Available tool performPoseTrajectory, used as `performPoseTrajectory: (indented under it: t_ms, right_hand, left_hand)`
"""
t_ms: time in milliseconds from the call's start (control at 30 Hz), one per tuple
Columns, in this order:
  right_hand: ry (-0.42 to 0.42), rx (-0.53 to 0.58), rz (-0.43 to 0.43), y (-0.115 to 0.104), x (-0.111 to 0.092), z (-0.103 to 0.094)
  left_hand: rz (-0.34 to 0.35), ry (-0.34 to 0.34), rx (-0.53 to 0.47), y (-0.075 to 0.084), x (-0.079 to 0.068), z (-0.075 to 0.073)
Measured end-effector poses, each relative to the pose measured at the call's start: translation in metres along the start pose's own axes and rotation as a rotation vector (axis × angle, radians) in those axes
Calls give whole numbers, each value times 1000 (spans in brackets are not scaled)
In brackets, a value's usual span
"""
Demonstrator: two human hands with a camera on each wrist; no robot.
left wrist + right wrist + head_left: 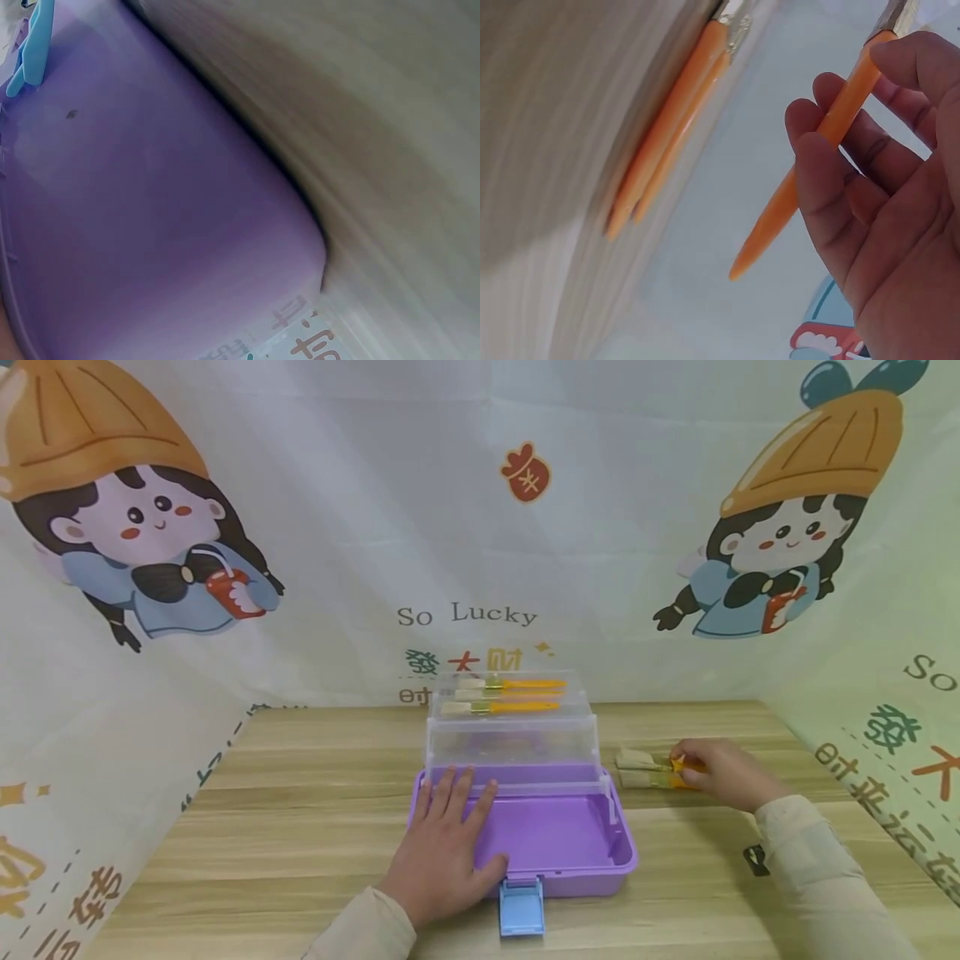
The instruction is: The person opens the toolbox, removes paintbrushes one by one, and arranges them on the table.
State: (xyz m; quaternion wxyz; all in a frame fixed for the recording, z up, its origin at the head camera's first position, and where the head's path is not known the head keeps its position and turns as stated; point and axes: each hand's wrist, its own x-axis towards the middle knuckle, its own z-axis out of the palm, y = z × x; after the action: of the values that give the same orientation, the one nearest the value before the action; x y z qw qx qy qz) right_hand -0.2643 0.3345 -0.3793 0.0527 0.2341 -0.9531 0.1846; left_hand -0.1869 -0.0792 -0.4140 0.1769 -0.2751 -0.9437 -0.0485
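Note:
My right hand (pixel 731 772) pinches the orange handle of a flat paintbrush (pixel 769 221) between thumb and fingers, right of the box. Below it, two more paintbrushes (pixel 667 124) lie on the table in the right wrist view. A purple plastic box (pixel 585 885) stands open in the middle, its blue latch (pixel 521 910) hanging at the front. Over its left rim rests my left hand (pixel 446 856), fingers straight and spread, fingertips by the clear plastic section (pixel 517 742). Higher up on the clear part lie three orange-handled paintbrushes (pixel 525 705).
The wood-grain table (pixel 300 827) extends on both sides of the box. A small black patch (pixel 756 860) is on the table near the right sleeve. A printed cloth backdrop (pixel 360 527) rises behind and along both sides.

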Motion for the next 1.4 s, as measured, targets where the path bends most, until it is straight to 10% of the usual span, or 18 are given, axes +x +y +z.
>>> performPoseTrajectory:
  t_ms: [667,1400]
  right_hand:
    - [-159,-37,-25,14,-20,10]
    - [-123,-96,-9,7,-21,27]
  left_hand:
    - [-5,7,-14,-1,1,-1]
    - [-13,-14,-9,0,0,-1]
